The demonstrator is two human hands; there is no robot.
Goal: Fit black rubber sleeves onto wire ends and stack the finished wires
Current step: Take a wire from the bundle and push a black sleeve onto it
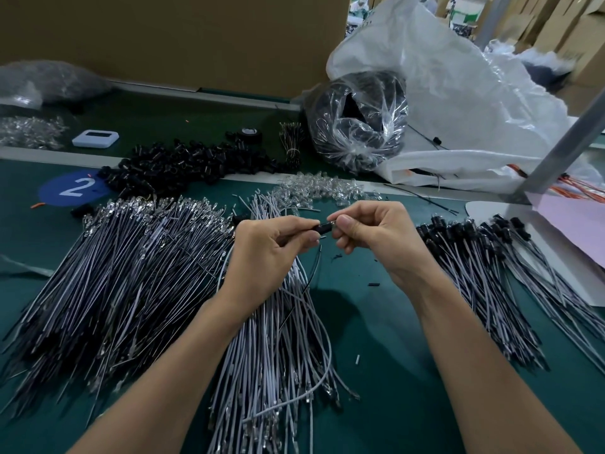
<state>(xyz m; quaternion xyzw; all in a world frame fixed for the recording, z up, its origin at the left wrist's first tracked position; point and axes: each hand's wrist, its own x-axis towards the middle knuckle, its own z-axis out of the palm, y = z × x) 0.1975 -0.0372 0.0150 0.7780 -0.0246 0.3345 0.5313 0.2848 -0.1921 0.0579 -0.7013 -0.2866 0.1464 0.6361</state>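
– Black rubber sleeve [322,228], where is it, quick?
– Up off the green mat [386,371], between both hands at mid-frame. Left hand [271,250] has its fingers curled and pinches the sleeve's left end. Right hand [376,244] pinches the other end with thumb and forefinger. A bit of bright metal terminal [332,221] shows just at its thumb tip.
– Axis?
– Roughly left to right, hand to hand, right end tipped slightly up. A thin dark wire [315,268] drops from under the sleeve and curves back toward the person.
– So which way does the push go?
– My read: along that same line, with the hands closing toward each other or the right drawing the terminal through. Can't tell how far it's seated, as fingers cover most of it.
– And after that?
– Finished stack [484,257], the wires with black caps on, lies on the mat to the right, just beyond the right wrist. Right hand is nearer; left is well apart from it. Bare wires [131,273] fan out on the left, with loose sleeves [183,165] heaped behind them.
– Risk?
– The tail could snag in the grey bundle [278,348] under the hands when carried across.
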